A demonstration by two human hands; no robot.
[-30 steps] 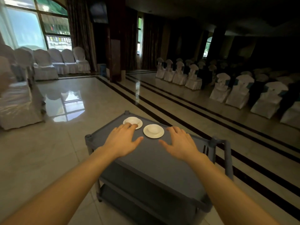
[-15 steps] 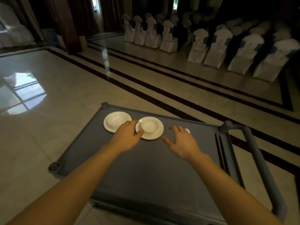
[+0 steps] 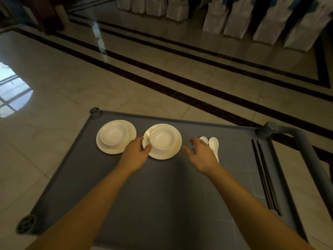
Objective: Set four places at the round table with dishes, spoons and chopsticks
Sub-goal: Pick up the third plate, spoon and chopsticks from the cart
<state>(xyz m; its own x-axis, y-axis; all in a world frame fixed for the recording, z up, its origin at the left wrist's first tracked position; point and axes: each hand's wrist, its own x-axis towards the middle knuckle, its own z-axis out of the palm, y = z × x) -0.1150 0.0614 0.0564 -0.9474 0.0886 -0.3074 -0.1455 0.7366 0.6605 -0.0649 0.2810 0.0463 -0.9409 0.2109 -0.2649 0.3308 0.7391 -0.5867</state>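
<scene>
Two white dish sets, each a bowl on a plate, sit at the far side of the grey cart top (image 3: pixel 162 199): the left set (image 3: pixel 115 137) and the right set (image 3: pixel 163 141). My left hand (image 3: pixel 136 153) lies between them, its thumb touching the near left rim of the right plate, fingers relaxed. My right hand (image 3: pixel 201 156) hovers just right of that plate, fingers spread and holding nothing, partly covering two white spoons (image 3: pixel 213 144). Black chopsticks (image 3: pixel 264 175) lie along the cart's right edge.
The cart's grey handle (image 3: pixel 306 152) rises at the right. Glossy tiled floor (image 3: pixel 72 78) with dark stripes surrounds the cart. Chairs in white covers (image 3: pixel 234 17) stand in rows at the far side. No round table is in view.
The view has tilted down and closer to the cart. My left hand slid between the two plates. My right hand moved toward the spoons, which now show beside it.
</scene>
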